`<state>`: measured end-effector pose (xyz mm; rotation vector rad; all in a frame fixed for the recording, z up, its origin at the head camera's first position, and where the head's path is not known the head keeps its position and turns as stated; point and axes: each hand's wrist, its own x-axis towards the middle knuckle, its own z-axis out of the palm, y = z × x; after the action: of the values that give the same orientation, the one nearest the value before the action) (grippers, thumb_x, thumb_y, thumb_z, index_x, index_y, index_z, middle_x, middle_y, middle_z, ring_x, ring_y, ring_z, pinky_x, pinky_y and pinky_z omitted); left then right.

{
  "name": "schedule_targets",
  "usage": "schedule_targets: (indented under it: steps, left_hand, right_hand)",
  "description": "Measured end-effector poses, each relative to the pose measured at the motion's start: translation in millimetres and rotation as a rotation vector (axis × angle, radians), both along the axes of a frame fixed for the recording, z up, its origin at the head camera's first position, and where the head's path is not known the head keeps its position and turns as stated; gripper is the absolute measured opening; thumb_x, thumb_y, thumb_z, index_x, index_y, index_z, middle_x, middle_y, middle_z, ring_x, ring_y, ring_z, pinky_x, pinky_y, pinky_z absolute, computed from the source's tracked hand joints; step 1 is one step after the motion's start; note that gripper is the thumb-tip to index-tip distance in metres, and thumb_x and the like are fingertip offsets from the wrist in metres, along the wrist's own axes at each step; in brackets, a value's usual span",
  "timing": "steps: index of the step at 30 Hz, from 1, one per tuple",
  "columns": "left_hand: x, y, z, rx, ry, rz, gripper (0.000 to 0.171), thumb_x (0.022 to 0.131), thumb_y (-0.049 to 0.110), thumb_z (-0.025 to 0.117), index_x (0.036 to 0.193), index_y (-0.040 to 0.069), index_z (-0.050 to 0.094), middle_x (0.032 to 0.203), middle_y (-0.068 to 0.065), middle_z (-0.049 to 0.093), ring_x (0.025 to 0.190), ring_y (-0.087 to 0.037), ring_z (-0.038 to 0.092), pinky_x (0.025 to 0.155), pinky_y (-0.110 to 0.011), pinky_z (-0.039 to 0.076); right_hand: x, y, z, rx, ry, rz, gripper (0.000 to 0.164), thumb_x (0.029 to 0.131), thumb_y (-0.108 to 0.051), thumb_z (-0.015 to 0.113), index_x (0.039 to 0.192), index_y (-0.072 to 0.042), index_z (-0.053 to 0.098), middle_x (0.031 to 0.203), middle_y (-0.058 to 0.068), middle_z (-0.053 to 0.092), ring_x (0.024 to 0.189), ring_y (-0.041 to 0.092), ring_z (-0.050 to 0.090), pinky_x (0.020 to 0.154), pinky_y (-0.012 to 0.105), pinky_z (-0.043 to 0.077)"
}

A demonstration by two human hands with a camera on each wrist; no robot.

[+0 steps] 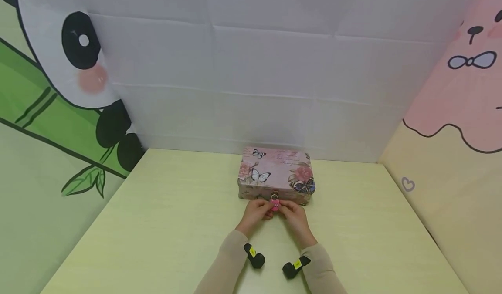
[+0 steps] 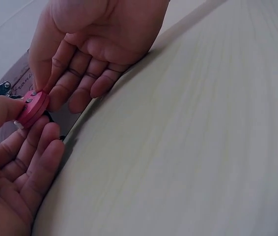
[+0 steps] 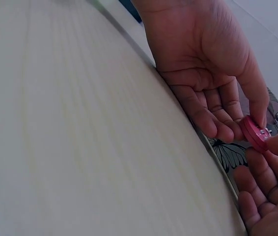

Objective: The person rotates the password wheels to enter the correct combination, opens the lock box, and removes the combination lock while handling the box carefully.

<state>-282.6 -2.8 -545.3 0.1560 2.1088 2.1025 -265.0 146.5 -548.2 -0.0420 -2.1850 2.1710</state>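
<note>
Right at the middle of the near front wall of the rectangular paper-covered box printed with butterflies and roses (image 1: 276, 172) hangs a small round pink padlock (image 1: 275, 204), its flat disc face looking away from the box and its metal shackle running up into the hasp at the box's front edge. Both hands meet on it from either side, equally near: the left hand (image 1: 256, 211) pinches the lock between thumb and forefinger with its other fingers loosely spread below, and the right hand (image 1: 293, 213) pinches the opposite rim from above, its remaining fingers relaxed and slightly curled. Small number wheels seem to sit in the lock's edge, though they are blurred. The box lies with its long axis across the pale yellow-green wood-grain table (image 1: 157, 224), lid closed, smooth and matte.
</note>
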Motion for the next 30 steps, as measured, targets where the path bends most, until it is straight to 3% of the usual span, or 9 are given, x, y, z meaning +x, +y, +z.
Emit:
schedule_targets:
  steps: [10,18,24,30]
  left_hand:
    - [-4.0,-1.2,-7.3,0.046,0.017,-0.050,0.027,0.098,0.009,0.061,0.098,-0.017,0.066,0.077,-0.003,0.068,0.065,-0.007,0.061,0.064,-0.020,0.057]
    - [-6.3,-1.0,-11.4,0.007,0.031,-0.054,0.027,0.100,0.010,0.059,0.098,-0.017,0.065,0.075,-0.004,0.066,0.061,-0.007,0.059,0.058,-0.020,0.054]
    - [-6.9,-1.1,-11.7,-0.002,0.045,-0.062,0.026,0.100,0.008,0.059,0.099,-0.017,0.063,0.079,-0.013,0.068,0.061,-0.008,0.058,0.059,-0.021,0.054]
    - [-7.3,-2.0,-10.8,-0.019,0.052,-0.072,0.024,0.099,0.007,0.060,0.100,-0.017,0.064,0.080,-0.009,0.068,0.063,-0.007,0.059,0.061,-0.021,0.056]
  right_hand:
    - [-0.5,0.8,-1.2,-0.023,0.007,0.006,0.024,0.097,0.001,0.059,0.113,0.019,0.062,0.104,0.013,0.070,0.082,0.006,0.063,0.075,0.019,0.054]
    - [-0.4,0.5,-1.5,-0.020,0.002,0.010,0.026,0.097,-0.001,0.060,0.114,0.019,0.062,0.106,0.016,0.069,0.083,0.006,0.063,0.075,0.019,0.054]
    - [-1.4,0.3,-2.3,-0.015,0.008,-0.004,0.024,0.097,0.001,0.060,0.112,0.019,0.063,0.105,0.015,0.070,0.082,0.005,0.063,0.075,0.020,0.055]
    - [-1.0,-0.3,-2.0,0.000,0.013,-0.005,0.024,0.097,0.001,0.060,0.112,0.018,0.063,0.107,0.018,0.069,0.084,0.005,0.063,0.076,0.020,0.055]
